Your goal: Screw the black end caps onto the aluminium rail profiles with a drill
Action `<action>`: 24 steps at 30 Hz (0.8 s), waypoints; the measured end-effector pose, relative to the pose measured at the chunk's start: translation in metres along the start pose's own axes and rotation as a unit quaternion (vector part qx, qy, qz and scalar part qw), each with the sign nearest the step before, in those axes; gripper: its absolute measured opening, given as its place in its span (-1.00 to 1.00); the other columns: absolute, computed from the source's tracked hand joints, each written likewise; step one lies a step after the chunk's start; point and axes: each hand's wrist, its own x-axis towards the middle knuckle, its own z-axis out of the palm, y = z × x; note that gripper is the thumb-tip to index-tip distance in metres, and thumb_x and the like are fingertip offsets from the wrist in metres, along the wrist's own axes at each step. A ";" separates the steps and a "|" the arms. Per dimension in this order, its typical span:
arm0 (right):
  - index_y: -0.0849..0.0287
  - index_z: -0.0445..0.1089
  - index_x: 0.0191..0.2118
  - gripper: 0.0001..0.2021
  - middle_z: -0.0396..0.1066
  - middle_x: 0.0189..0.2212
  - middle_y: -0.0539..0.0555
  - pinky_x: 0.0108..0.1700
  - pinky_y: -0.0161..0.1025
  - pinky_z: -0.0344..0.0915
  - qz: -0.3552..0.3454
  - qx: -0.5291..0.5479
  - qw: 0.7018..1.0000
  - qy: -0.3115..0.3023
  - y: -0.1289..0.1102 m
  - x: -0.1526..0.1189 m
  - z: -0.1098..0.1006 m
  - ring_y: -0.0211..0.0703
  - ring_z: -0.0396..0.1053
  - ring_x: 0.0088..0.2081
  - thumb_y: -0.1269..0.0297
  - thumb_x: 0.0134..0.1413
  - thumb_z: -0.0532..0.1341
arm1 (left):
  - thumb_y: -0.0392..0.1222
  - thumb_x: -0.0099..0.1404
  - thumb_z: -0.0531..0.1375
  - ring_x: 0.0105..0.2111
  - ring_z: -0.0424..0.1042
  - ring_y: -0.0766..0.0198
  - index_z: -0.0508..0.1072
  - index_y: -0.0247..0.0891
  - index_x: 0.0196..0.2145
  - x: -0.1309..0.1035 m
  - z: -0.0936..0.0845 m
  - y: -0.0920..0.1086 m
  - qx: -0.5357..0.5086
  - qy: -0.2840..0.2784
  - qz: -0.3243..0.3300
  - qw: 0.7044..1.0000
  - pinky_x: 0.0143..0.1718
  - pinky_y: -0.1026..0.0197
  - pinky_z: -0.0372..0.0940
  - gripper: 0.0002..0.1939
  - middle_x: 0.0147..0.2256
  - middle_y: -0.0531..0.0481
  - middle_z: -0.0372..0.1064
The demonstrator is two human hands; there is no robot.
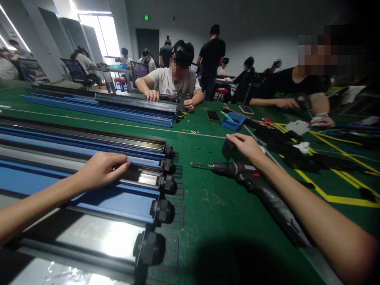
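My left hand (pixel 104 169) is over the row of long metal profiles (pixel 113 202), its fingers curled and thumb and index finger close together. Whatever it pinches, if anything, is too small to make out. Several profiles end in black cable glands (pixel 162 211) with flat black slotted brackets (pixel 178 215) beside them. Across the table, my right hand (pixel 245 145) has its fingers closed at the top of a small black box (pixel 228 150); part of the grip is hidden. Below that hand a black cordless drill (pixel 246 174) lies on its side, its long bit pointing left.
A co-worker (pixel 181 79) sits opposite, behind another stack of blue profiles (pixel 118 109). A blue tray (pixel 233 120) and a phone (pixel 213 115) lie on the green table (pixel 202 221). Yellow and black cables (pixel 297 146) spread at right, near a second co-worker (pixel 297 91).
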 end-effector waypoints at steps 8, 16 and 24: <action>0.13 0.57 -0.20 -0.51 0.56 -0.26 0.13 -0.06 -0.04 0.32 0.006 -0.033 0.999 -0.008 0.001 0.002 0.000 0.09 0.47 -0.20 -0.20 0.16 0.15 | -0.06 0.50 0.02 -0.55 0.14 0.37 0.27 -0.26 -0.48 0.000 0.001 -0.001 0.005 0.000 0.001 1.000 -0.43 0.23 -0.05 -0.61 -0.57 0.10 0.13; 0.15 0.50 -0.14 -0.70 0.53 -0.14 0.13 0.05 -0.07 0.30 -0.033 -0.011 0.998 0.043 -0.005 0.002 0.005 0.04 0.44 -0.08 0.08 0.12 0.22 | -0.05 0.50 0.02 -0.54 0.15 0.36 0.26 -0.25 -0.47 0.000 0.002 -0.001 0.007 0.006 0.008 1.000 -0.43 0.23 -0.04 -0.61 -0.56 0.10 0.15; 0.16 0.43 0.01 -0.58 0.52 -0.14 0.14 -0.14 -0.14 0.36 -0.161 0.044 0.986 0.029 -0.090 -0.015 0.022 -0.04 0.44 -0.21 -0.01 0.14 0.29 | -0.06 0.50 0.01 -0.54 0.15 0.36 0.24 -0.25 -0.48 0.002 0.001 0.000 -0.006 0.005 0.005 1.000 -0.42 0.23 -0.05 -0.61 -0.57 0.10 0.12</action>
